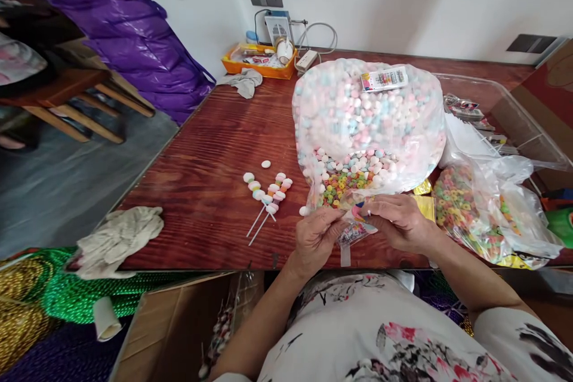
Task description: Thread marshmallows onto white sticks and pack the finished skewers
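Observation:
My left hand (316, 237) and my right hand (403, 222) are close together at the table's front edge, both closed. Between them they pinch a small clear plastic packet (353, 233) with colourful printing; its exact contents are too small to make out. Just beyond lies a large clear bag of pastel candies (371, 113), with a printed packet (384, 79) on top. Colourful ring candies (342, 186) lie at its near end. To the left rest several candy skewers (274, 192) on white sticks, near a single loose white candy (266, 164).
A bag of ring candies (465, 197) and a clear plastic bin (505, 92) stand at the right. Grey cloths (119, 236) lie on the left side of the table. An orange tray (264, 68) holds small items by the wall. Green bead strands (80, 286) hang below left.

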A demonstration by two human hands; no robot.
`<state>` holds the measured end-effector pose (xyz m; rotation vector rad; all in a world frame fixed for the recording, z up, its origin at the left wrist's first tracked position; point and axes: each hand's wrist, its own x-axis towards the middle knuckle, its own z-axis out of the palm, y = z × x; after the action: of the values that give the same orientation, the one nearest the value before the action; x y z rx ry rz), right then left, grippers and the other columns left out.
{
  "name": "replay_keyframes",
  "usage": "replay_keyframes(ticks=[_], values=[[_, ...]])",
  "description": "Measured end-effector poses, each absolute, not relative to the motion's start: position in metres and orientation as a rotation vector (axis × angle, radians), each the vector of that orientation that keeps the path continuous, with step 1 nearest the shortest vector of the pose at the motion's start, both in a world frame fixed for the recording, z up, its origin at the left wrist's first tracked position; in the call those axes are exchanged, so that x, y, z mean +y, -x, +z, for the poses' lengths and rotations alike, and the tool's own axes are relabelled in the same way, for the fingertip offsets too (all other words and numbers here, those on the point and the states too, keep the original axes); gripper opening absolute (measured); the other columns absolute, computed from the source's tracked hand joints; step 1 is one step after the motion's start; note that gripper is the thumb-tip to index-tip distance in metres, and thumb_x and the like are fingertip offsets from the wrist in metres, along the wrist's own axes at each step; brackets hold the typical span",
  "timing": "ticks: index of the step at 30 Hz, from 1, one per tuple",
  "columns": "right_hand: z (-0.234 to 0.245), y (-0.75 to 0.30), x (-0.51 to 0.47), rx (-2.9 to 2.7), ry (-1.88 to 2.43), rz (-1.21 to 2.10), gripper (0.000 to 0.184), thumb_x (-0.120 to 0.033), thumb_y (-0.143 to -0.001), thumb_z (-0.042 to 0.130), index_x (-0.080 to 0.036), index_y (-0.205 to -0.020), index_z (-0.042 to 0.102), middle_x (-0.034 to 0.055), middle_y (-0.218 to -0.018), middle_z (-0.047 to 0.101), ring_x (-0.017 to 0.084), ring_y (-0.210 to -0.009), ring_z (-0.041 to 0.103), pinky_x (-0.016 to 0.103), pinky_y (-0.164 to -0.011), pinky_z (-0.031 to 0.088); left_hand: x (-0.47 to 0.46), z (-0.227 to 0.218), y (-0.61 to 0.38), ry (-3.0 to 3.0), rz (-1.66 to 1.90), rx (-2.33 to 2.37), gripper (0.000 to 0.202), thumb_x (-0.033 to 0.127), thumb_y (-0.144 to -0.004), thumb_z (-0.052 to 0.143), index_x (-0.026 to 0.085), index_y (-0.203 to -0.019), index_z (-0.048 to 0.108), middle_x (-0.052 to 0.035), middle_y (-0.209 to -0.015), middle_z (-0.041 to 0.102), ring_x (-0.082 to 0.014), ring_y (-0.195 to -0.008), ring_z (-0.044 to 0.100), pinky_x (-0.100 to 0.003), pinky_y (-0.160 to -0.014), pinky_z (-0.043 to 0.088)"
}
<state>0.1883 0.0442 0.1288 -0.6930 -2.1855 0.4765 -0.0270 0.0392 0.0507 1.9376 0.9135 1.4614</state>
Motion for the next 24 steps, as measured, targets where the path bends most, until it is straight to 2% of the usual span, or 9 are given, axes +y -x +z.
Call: replay_keyframes(ticks=[3, 6, 11, 19, 22, 24], values=[[0.127, -0.182, 0.048, -2.182, 0.692, 0.456, 0.018, -0.01, -0.093, 0.052, -0.021, -0.106, 0.06, 0.004, -0.078, 0.067, 0.013, -0.068, 0.061, 0.025, -0.064, 0.05, 0.04, 0.058, 0.026, -1.966, 1.463, 0.845, 0.011, 0.021, -0.088, 0.067, 0.019, -0.098, 0.07, -0.0036, -0.084, 0.07, -0.0128, -0.074, 0.066, -0.024, -0.067, 0.055], [0.125, -0.178, 0.05, -2.21, 0.656, 0.442, 0.015, -0.013, -0.094, 0.05, -0.021, -0.104, 0.058, 0.0029, -0.074, 0.063, 0.014, -0.066, 0.058, 0.025, -0.061, 0.047, 0.041, 0.067, 0.024, -1.983, 1.416, 0.806, 0.013, 0.024, -0.088, 0.067, 0.019, -0.099, 0.071, -0.0041, -0.084, 0.07, -0.0128, -0.074, 0.066, -0.024, -0.067, 0.055], [0.119, -0.177, 0.047, -2.275, 0.644, 0.385, 0.019, -0.011, -0.093, 0.047, -0.021, -0.107, 0.054, 0.0036, -0.075, 0.062, 0.017, -0.067, 0.056, 0.027, -0.061, 0.044, 0.038, 0.065, 0.025, -1.985, 1.461, 0.793, 0.013, 0.017, -0.091, 0.062, 0.02, -0.1, 0.07, -0.005, -0.09, 0.072, -0.0135, -0.08, 0.068, -0.026, -0.073, 0.056], [0.104, -0.18, 0.036, -2.428, 0.764, 0.177, 0.024, -0.004, -0.084, 0.044, -0.017, -0.103, 0.05, 0.0048, -0.076, 0.057, 0.018, -0.069, 0.051, 0.029, -0.063, 0.039, 0.031, 0.051, 0.029, -1.988, 1.497, 0.858, 0.011, 0.013, -0.087, 0.066, 0.02, -0.094, 0.07, -0.0027, -0.084, 0.07, -0.0135, -0.077, 0.066, -0.028, -0.076, 0.057], [0.098, -0.181, 0.035, -2.408, 0.814, 0.159, 0.023, -0.004, -0.084, 0.044, -0.017, -0.101, 0.05, 0.0038, -0.074, 0.056, 0.018, -0.067, 0.048, 0.028, -0.061, 0.037, 0.032, 0.05, 0.029, -1.96, 1.419, 0.906, 0.007, 0.018, -0.087, 0.067, 0.019, -0.093, 0.07, -0.0042, -0.086, 0.07, -0.0147, -0.079, 0.066, -0.029, -0.075, 0.056], [0.096, -0.182, 0.035, -2.397, 0.846, 0.158, 0.021, -0.004, -0.084, 0.044, -0.018, -0.099, 0.049, 0.0028, -0.073, 0.054, 0.017, -0.065, 0.047, 0.028, -0.06, 0.035, 0.032, 0.048, 0.029, -1.939, 1.338, 0.95, 0.013, 0.024, -0.085, 0.07, 0.019, -0.097, 0.07, -0.0063, -0.091, 0.07, -0.0166, -0.084, 0.066, -0.029, -0.076, 0.056]])
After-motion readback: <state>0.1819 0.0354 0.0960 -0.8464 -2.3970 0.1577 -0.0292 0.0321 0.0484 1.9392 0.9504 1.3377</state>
